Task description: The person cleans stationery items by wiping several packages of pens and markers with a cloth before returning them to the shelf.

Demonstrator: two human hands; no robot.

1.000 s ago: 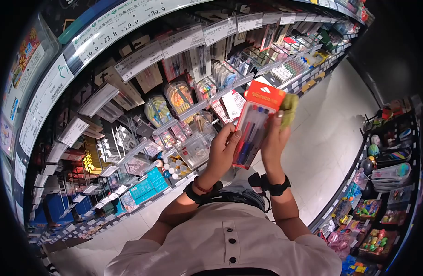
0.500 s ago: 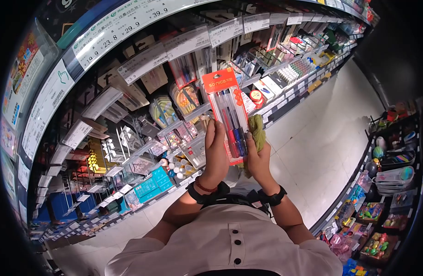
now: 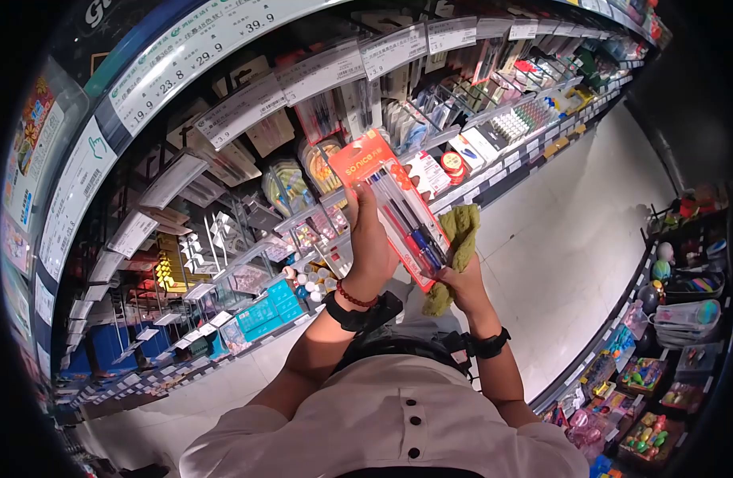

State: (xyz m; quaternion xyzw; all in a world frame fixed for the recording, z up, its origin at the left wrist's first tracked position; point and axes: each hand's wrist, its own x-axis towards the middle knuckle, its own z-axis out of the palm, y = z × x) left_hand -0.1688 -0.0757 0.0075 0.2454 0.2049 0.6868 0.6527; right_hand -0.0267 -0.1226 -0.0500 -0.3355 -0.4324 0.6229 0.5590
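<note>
A red-and-clear blister pack of pens (image 3: 394,209) is held up in front of the shelf, its top tilted to the left. My left hand (image 3: 370,243) grips the pack's left edge, with the thumb near the red header. At the lower right corner my right hand (image 3: 464,285) pinches the pack and also holds a crumpled green cloth (image 3: 460,235), which hangs above and below the fingers. Blue, red and dark pens show through the pack's clear front.
Shelves with hanging stationery and price labels (image 3: 243,111) curve across the left and top. Teal boxes (image 3: 268,309) sit on the lower shelf. Pale floor (image 3: 562,239) runs between them and a toy rack (image 3: 649,370) at the right.
The pack has turned, its top leaning further left. My left hand has moved up along its edge, my right hand has shifted slightly right and down, and more green cloth shows.
</note>
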